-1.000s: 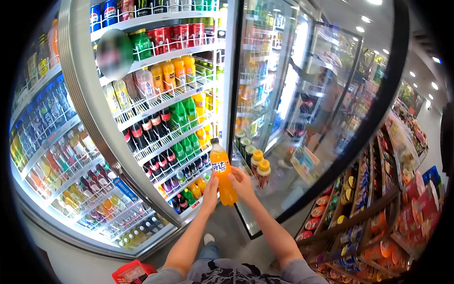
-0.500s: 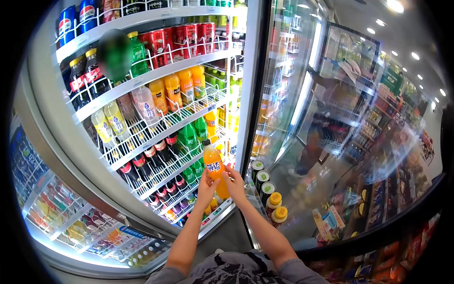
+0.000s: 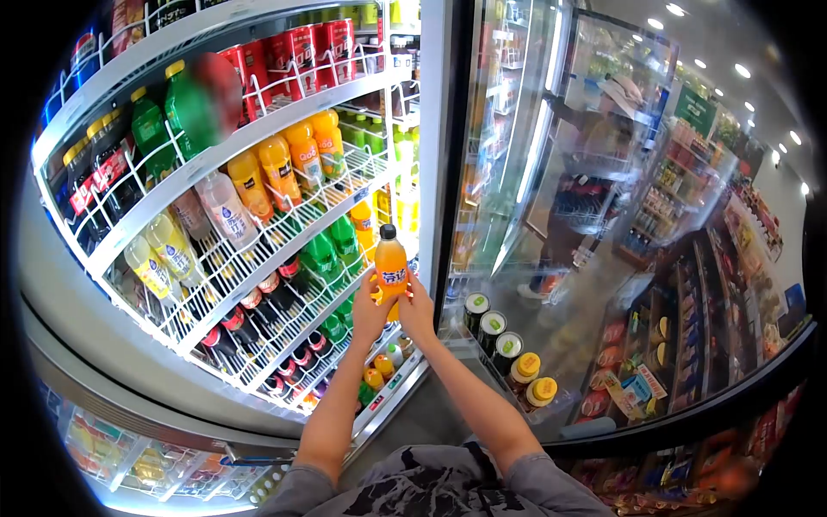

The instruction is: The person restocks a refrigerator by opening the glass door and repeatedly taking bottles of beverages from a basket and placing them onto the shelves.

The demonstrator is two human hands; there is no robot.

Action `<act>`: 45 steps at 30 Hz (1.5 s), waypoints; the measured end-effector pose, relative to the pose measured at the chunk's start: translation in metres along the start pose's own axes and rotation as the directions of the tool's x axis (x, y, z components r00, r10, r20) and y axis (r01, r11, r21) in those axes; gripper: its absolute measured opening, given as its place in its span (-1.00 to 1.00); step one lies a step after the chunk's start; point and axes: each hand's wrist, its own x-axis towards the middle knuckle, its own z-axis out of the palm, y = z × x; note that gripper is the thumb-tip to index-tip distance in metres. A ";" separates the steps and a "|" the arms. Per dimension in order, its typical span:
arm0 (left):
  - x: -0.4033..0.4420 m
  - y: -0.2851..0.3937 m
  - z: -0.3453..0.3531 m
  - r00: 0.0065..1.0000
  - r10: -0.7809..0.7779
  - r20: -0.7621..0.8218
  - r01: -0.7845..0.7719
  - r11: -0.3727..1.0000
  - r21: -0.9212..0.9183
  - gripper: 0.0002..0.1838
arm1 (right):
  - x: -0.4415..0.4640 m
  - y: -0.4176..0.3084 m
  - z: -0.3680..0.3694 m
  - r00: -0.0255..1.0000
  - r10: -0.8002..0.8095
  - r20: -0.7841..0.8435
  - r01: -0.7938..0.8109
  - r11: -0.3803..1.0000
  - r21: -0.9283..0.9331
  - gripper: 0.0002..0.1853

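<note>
Two hands gripping one bottle: your left hand (image 3: 372,312) and right hand (image 3: 419,308) wrapping bent fingers around lower part of orange drink bottle (image 3: 391,258), dark cap uppermost. You are holding it before right edge of lit cooler (image 3: 437,129). At left, shelves (image 3: 172,183) carrying bottles and red cans (image 3: 303,62). At right, glass door (image 3: 672,441) standing open, yellow-capped bottles (image 3: 541,392) showing near; person (image 3: 603,131) standing far beyond.
</note>
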 end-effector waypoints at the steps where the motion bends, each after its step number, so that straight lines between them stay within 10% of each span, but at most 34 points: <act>1: 0.012 -0.002 0.004 0.999 0.041 -0.025 -0.041 0.999 0.005 -0.15 | 0.012 -0.002 -0.001 1.000 -0.004 0.021 0.003 1.000 0.020 -0.47; 24: 0.158 -0.036 0.072 0.973 0.204 -0.105 -0.183 0.967 0.177 -0.31 | 0.187 0.030 0.022 0.991 0.038 0.128 -0.031 0.998 -0.054 -0.38; 45: 0.185 -0.090 0.115 0.975 0.052 -0.218 -0.088 0.984 -0.157 -0.31 | 0.255 0.123 0.060 0.905 -0.159 0.394 0.172 0.985 0.002 -0.56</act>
